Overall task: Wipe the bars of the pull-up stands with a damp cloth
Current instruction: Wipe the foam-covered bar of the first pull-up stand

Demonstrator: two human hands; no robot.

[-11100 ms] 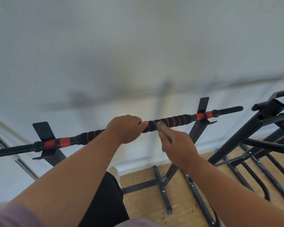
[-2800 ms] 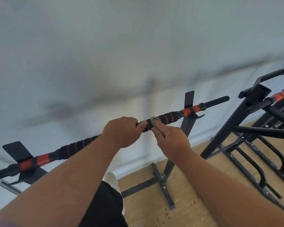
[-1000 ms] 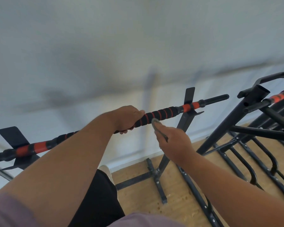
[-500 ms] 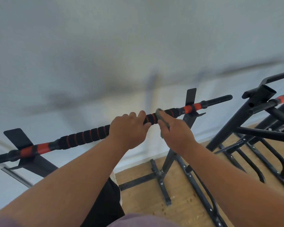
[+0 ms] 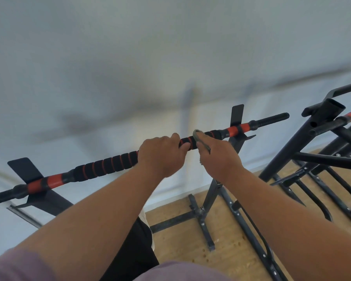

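The bar (image 5: 109,166) runs from 8 o'clock up to 2 o'clock, resting in the black brackets of its stand (image 5: 209,199). The left hand (image 5: 162,157) wraps it at the centre, its grip closed round the black foam. Just beside it at 3 o'clock, the right hand (image 5: 219,157) pinches a grey cloth (image 5: 200,138) against the bar, grip narrow. A second stand (image 5: 304,142) is at 3 o'clock, well apart, on the wood floor (image 5: 227,246). The wall (image 5: 170,47) fills 12 o'clock.
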